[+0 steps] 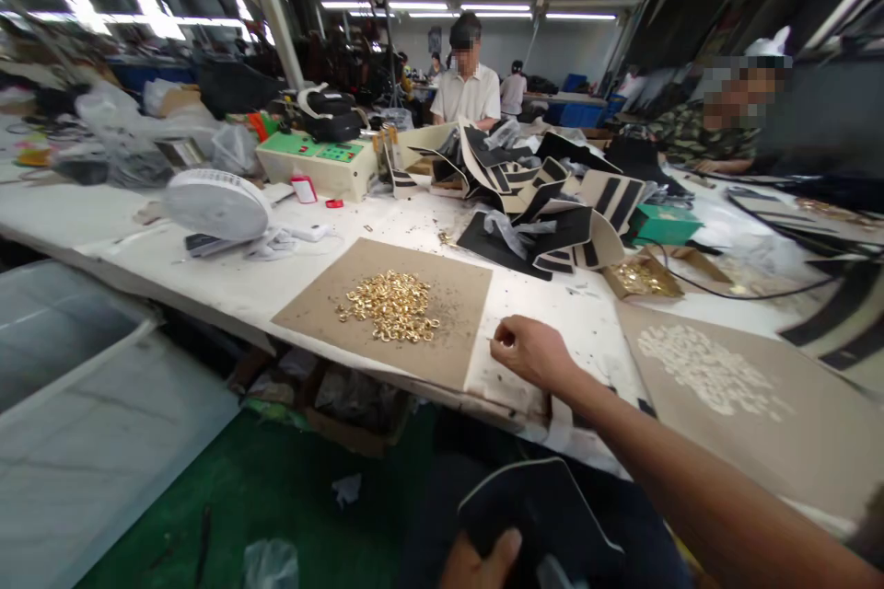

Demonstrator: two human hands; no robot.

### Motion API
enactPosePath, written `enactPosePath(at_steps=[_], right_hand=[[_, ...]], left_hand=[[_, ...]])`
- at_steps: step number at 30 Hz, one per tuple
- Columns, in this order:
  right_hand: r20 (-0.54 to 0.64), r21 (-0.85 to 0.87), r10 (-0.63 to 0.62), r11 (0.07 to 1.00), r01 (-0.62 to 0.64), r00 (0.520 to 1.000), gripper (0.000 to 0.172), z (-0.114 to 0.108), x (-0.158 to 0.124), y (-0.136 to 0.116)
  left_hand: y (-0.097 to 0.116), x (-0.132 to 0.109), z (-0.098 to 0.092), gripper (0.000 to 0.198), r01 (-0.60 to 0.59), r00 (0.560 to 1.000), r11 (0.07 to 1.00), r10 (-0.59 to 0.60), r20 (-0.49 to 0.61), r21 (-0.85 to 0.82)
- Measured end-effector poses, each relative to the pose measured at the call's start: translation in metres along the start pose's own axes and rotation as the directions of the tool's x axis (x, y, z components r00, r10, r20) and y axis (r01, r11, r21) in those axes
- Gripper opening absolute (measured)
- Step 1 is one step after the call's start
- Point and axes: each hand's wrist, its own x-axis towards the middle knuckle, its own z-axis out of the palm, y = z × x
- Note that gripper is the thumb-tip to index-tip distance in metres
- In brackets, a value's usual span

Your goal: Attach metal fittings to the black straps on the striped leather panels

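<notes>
Low in the head view, my left hand (476,563) grips a dark fabric piece (545,515) with a pale edge, its thumb lying on top; the piece rests over my lap. My right hand (531,350) is held at the front edge of the white table, its fingers curled into a pinch. Anything between those fingertips is too small or hidden to make out. Just left of the right hand is a brown board (331,294) bearing a heap of small gold metal rings (393,302).
Right of my arm, another board (815,442) carries scattered pale pieces (704,368). A small box of gold parts (642,278) stands behind it. Black-and-cream panels (531,193), a white fan (217,205) and a green-topped machine (318,161) occupy the table. Two people work across it.
</notes>
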Motion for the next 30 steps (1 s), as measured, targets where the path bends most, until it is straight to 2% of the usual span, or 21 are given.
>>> enactPosePath(at_steps=[4,6,8,12,15,18,21,24,30], right_hand=[[-0.036,-0.112,0.176,0.977,-0.179,0.984,0.014,-0.047,-0.039,0.069],[-0.027,-0.149,0.23,0.961,-0.231,0.973,0.013,-0.057,-0.06,0.091],[-0.017,-0.172,0.235,0.957,-0.234,0.972,0.013,-0.057,-0.078,0.101],[-0.037,-0.219,0.168,0.96,-0.172,0.985,0.012,-0.043,-0.096,0.095],[-0.033,-0.27,0.124,0.954,-0.128,0.992,0.013,-0.039,-0.099,0.084],[0.025,-0.316,0.098,0.945,-0.085,0.995,0.014,-0.041,-0.097,0.077],[0.093,-0.342,0.151,0.933,-0.111,0.984,0.014,-0.043,-0.091,0.073],[0.128,-0.328,0.191,0.934,-0.14,0.973,0.014,-0.045,-0.083,0.072],[0.158,-0.214,0.126,0.973,-0.091,0.979,0.017,-0.046,-0.081,0.081]], left_hand=[[0.004,0.005,0.015,0.065,-0.011,0.999,0.995,0.015,0.037,-0.098],[0.007,0.01,0.019,0.067,-0.014,0.998,0.995,0.02,0.059,-0.095],[0.008,0.013,0.021,0.067,-0.025,0.997,0.997,0.03,0.077,-0.074],[0.007,0.013,0.025,0.068,-0.041,0.994,0.999,0.042,0.103,-0.015],[0.009,0.009,0.028,0.068,-0.03,0.998,1.0,0.03,0.062,0.003],[0.013,0.005,0.031,0.067,-0.026,0.999,1.0,0.026,0.03,-0.017],[0.015,0.003,0.033,0.068,-0.023,0.999,0.999,0.024,0.035,-0.037],[0.014,0.003,0.034,0.069,-0.017,0.999,0.999,0.018,0.038,-0.028],[0.012,0.003,0.03,0.065,-0.031,0.999,1.0,0.03,0.043,0.003]])
